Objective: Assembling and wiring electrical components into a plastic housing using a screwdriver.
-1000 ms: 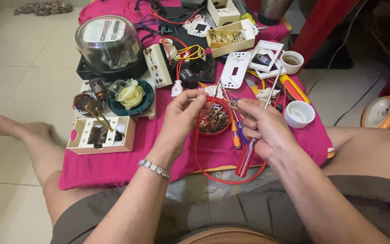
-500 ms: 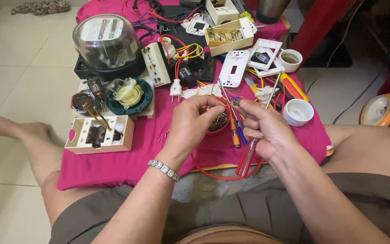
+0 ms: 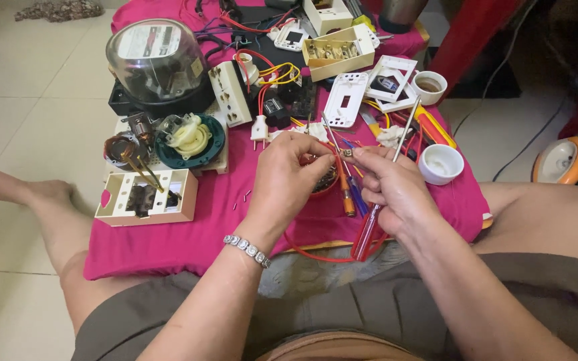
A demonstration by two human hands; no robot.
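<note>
Head view: both hands' fingers [image 3: 323,158] pinch a small metal part [image 3: 346,154]; right hand [image 3: 396,190] also grips a red screwdriver [image 3: 373,224].

A domed meter [image 3: 158,63] stands at the far left of a pink cloth [image 3: 188,234]. Near it lie a green dish [image 3: 192,140], a white socket strip [image 3: 230,93], a beige box [image 3: 145,197] and a switch plate [image 3: 346,100]. Two white cups [image 3: 441,164] [image 3: 429,85] sit right.

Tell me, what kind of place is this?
Probably a home floor used for electrical repair: a pink cloth spread on pale floor tiles, strewn with a glass-domed meter, white switch plates and a red-handled screwdriver.
</note>
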